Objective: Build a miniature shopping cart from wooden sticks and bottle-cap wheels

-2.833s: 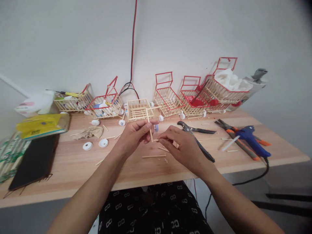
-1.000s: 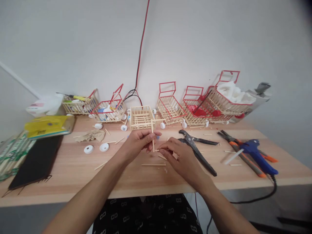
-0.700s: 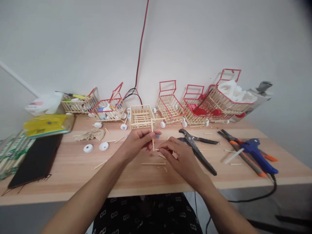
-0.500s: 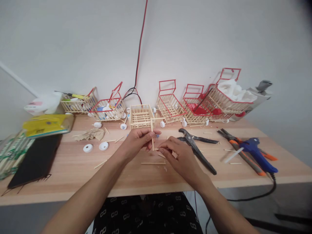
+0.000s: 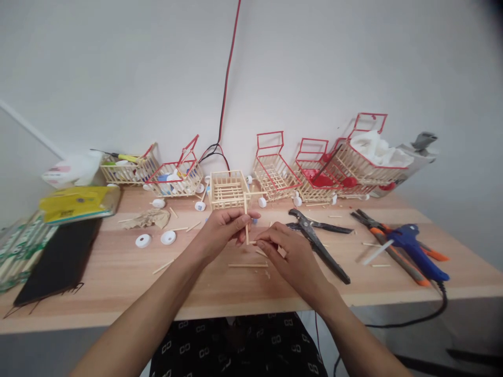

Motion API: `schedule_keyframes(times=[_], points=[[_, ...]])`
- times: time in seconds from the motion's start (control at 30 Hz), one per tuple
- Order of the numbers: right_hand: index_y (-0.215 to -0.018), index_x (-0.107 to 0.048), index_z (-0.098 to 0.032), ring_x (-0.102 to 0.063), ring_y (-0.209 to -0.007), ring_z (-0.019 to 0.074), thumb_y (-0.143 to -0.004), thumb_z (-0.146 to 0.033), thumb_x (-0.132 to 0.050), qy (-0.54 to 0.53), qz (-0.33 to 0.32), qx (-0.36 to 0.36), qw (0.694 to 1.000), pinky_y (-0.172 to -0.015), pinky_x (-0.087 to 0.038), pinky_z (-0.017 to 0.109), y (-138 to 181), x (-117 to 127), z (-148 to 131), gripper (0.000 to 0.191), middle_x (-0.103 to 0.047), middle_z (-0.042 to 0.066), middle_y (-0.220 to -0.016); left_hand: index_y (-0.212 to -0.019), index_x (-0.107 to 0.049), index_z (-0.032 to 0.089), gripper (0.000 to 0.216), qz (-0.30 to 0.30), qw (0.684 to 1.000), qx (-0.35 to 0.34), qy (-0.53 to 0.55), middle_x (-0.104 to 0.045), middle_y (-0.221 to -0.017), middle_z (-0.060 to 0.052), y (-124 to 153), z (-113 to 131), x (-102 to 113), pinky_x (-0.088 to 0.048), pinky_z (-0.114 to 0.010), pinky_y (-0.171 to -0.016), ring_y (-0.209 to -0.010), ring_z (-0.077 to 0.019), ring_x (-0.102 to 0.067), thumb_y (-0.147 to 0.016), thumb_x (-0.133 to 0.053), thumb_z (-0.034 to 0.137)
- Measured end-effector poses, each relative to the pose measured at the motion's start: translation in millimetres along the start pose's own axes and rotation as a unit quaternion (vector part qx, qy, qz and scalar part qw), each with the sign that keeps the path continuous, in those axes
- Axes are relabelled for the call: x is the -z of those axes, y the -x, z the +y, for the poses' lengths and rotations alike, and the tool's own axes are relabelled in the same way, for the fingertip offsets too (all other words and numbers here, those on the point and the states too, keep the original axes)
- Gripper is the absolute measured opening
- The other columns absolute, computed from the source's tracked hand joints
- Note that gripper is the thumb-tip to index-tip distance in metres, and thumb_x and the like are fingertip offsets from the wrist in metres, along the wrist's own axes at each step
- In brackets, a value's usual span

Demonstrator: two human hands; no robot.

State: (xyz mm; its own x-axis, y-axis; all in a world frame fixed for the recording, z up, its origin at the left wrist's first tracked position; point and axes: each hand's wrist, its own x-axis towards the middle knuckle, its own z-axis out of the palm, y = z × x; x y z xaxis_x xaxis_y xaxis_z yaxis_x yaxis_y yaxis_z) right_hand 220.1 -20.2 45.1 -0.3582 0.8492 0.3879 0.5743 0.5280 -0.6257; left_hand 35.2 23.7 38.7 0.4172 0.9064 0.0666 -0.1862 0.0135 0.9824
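Observation:
My left hand [image 5: 231, 224] is closed around an upright wooden stick [image 5: 246, 209], pinched between thumb and fingers. At its top a short crosspiece sticks out to the right. My right hand [image 5: 283, 251] pinches a short wooden stick [image 5: 252, 242], its tip against or very near the lower end of the upright one. Whether the two are joined there I cannot tell. Just behind my left hand stands a small basket of wooden sticks [image 5: 228, 196]. Below my hands a loose stick [image 5: 248, 265] lies on the table [image 5: 204, 298].
Small stick carts with red handles, such as this cart [image 5: 275, 173], line the wall. Black pliers [image 5: 320, 243], orange-handled pliers [image 5: 393, 251] and a blue glue gun [image 5: 420, 254] lie right. White caps [image 5: 168, 237], a yellow packet [image 5: 80, 203] and a black slab [image 5: 58, 262] lie left.
Both hands keep nearly the same pose and hold the same sticks. The whole view has shifted slightly down.

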Motion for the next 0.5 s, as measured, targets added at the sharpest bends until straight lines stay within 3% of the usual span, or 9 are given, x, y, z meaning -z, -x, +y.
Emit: schedule_keyframes(times=[0.5], points=[[-0.085, -0.065, -0.020, -0.052, -0.070, 0.0126, -0.092, -0.019, -0.054, -0.023, 0.016, 0.000, 1.000, -0.065, -0.040, 0.025, 2.0, -3.1, -0.1, 0.014, -0.055, 0.000, -0.077, -0.107, -0.069, 0.012, 0.036, 0.008, 1.000, 0.000, -0.014, -0.053, -0.062, 0.003, 0.5, 1.4, 0.4, -0.037, -0.019, -0.052, -0.051, -0.0056, -0.048, -0.085, -0.063, 0.040]])
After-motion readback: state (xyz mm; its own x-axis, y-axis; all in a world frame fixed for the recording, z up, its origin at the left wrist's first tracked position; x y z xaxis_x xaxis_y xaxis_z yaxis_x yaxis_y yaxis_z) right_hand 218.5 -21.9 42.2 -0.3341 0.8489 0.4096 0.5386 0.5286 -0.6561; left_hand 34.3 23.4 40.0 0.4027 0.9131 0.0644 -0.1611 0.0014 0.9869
